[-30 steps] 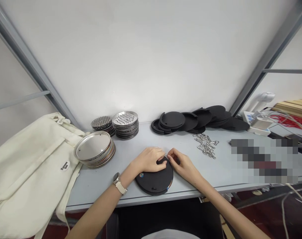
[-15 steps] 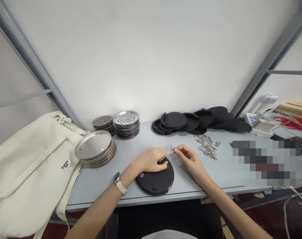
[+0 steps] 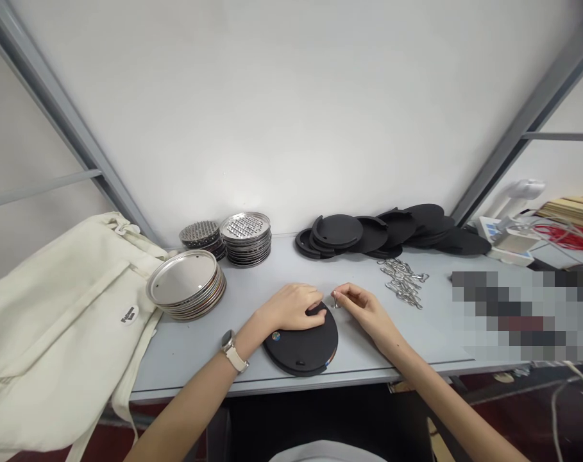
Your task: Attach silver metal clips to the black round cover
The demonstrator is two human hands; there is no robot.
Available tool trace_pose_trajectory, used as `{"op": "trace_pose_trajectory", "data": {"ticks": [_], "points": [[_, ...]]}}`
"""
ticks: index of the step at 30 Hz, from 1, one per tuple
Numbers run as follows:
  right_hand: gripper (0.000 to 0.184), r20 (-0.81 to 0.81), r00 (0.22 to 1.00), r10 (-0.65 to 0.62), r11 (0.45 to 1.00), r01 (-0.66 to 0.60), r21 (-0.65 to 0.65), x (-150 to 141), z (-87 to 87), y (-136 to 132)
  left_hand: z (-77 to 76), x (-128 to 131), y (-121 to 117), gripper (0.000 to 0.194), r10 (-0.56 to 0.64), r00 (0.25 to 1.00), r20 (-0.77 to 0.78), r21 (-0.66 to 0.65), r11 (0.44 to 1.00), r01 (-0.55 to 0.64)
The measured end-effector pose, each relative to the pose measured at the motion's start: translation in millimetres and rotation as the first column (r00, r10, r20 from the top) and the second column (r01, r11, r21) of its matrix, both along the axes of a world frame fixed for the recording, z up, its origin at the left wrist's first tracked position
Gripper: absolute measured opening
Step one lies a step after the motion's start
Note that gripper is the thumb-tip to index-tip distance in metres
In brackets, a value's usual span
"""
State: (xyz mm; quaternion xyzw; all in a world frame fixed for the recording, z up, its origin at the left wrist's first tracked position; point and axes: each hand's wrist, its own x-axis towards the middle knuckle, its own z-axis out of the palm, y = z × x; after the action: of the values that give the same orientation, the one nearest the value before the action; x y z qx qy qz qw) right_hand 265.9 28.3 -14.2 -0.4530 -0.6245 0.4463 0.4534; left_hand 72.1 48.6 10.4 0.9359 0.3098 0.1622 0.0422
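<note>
A round black disc (image 3: 301, 350) lies near the table's front edge, with a small slot and a bit of colour on its rim. My left hand (image 3: 291, 307) rests over its far side, thumb on top and fingers curled at the edge. Just right of the disc, my right hand (image 3: 361, 305) pinches a small shiny metal piece (image 3: 336, 300) between thumb and fingertip. Its exact kind is too small to make out. Beyond that hand lies a loose heap of metal clips (image 3: 401, 282).
Stacked silver discs (image 3: 183, 279) and perforated metal grater discs (image 3: 245, 228) stand at the left. Black round covers (image 3: 337, 231) overlap along the wall. A cream bag (image 3: 70, 321) leans at far left; a white device (image 3: 507, 240) with cables stands at right.
The metal piece in my right hand has turned and now points downward, slightly lower than before. My left hand stays on the black disc. The view has shifted slightly.
</note>
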Motion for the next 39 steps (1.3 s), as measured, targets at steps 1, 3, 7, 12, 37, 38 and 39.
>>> {"op": "trace_pose_trajectory", "data": {"ticks": [1,3,7,12,37,38,39], "points": [[0.028,-0.006,1.000,0.007,1.000,-0.007,0.015,-0.4,-0.3,0.0,0.3,0.1,-0.2,0.021,0.001,1.000,-0.002,0.000,1.000,-0.001],[0.027,-0.023,0.999,0.046,0.998,-0.045,0.045,-1.3,-2.0,-0.2,0.6,0.3,-0.5,0.019,0.005,1.000,-0.004,0.002,1.000,-0.005],[0.023,0.064,0.995,0.077,0.992,-0.083,0.100,-2.8,-8.6,-1.2,0.0,0.6,-0.5,0.020,0.002,1.000,-0.007,0.012,1.000,-0.002],[0.023,0.213,0.976,0.032,0.990,-0.060,0.125,-4.7,-15.0,-2.0,0.0,-0.3,-0.6,0.019,-0.004,1.000,-0.021,0.038,0.999,0.005],[0.030,0.209,0.975,0.078,0.989,-0.103,0.111,-6.1,-12.3,-3.1,-2.6,0.5,-0.2,0.032,0.103,0.985,-0.136,0.071,0.993,-0.094],[0.030,0.207,0.975,0.077,0.989,-0.102,0.111,-6.0,-11.8,-3.1,-2.3,0.7,-0.3,0.032,0.108,0.985,-0.136,0.066,0.993,-0.099],[0.029,0.203,0.976,0.077,0.989,-0.101,0.109,-5.9,-11.4,-3.2,-2.1,0.9,-0.4,0.033,0.112,0.984,-0.136,0.063,0.993,-0.105]]}}
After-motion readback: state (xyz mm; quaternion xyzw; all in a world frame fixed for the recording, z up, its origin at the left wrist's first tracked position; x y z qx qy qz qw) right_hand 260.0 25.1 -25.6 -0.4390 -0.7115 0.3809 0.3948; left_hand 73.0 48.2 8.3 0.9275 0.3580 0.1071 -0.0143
